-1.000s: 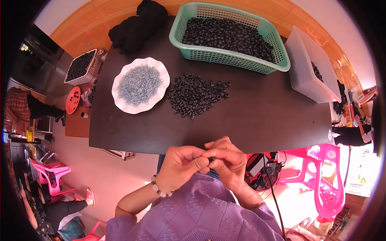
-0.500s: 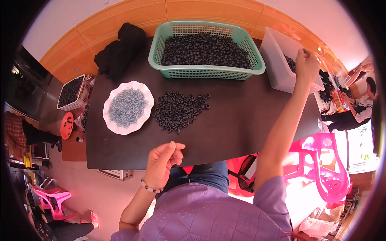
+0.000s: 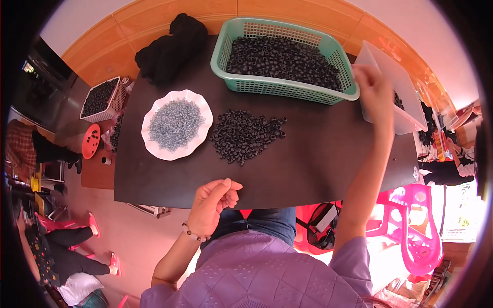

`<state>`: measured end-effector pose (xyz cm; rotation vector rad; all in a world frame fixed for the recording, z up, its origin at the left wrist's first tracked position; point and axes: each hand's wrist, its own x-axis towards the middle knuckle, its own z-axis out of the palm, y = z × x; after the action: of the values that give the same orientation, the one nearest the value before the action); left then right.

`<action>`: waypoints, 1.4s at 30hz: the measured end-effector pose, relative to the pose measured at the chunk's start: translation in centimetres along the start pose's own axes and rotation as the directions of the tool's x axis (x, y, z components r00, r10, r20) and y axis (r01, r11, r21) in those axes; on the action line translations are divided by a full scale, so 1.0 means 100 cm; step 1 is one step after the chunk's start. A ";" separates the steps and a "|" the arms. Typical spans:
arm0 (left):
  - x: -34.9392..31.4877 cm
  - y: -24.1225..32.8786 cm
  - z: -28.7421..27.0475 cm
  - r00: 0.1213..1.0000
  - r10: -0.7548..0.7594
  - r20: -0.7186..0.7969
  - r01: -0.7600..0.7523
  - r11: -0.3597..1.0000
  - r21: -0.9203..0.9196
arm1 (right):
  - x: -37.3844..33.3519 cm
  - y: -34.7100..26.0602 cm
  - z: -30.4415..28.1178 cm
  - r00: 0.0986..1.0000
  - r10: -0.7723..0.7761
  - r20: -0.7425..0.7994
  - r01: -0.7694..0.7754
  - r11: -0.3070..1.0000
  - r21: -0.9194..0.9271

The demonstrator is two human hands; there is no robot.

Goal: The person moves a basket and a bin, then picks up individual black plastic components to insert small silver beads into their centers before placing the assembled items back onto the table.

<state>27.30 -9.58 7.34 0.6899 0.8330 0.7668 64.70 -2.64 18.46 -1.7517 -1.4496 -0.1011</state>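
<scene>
My left hand (image 3: 213,201) hovers at the near edge of the dark table (image 3: 318,154), fingers curled in with thumb against forefinger; nothing shows in it. My right hand (image 3: 374,88) is stretched out far to the right, blurred, over the left wall of a white plastic bin (image 3: 406,119) holding dark pieces. A loose pile of small black ring-shaped parts (image 3: 244,136) lies mid-table. To its left stands a white scalloped plate (image 3: 149,139) of tiny grey metal pieces. A green mesh basket (image 3: 287,88) full of black parts stands at the back.
A black cloth bundle (image 3: 169,46) lies at the table's back left. A small white basket of black parts (image 3: 100,97) sits lower at the left. A pink plastic stool (image 3: 421,226) stands to my right. Another person's legs (image 3: 67,251) show at the left.
My hands, first joined at my chest, have parted. The right arm reached out to the white bin and now sits slightly back over its left wall. The left hand stayed near the table edge.
</scene>
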 end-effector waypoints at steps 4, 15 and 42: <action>0.000 -0.002 -0.001 0.999 -0.034 0.038 0.035 0.999 -0.011 | -0.064 -0.059 0.059 0.880 -0.044 0.472 0.005 0.997 0.083; 0.003 -0.007 -0.002 0.996 -0.069 0.063 0.069 0.998 -0.001 | -0.111 -0.030 0.085 0.850 0.098 0.518 -0.069 0.995 -0.075; 0.014 0.013 0.015 0.983 0.078 0.166 -0.102 0.985 0.141 | -0.152 -0.112 0.063 0.854 -0.297 0.427 0.028 0.847 0.531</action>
<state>28.78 -8.06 8.51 0.9165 0.7211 0.7248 47.56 -10.69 12.21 -1.2445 -1.7909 0.6421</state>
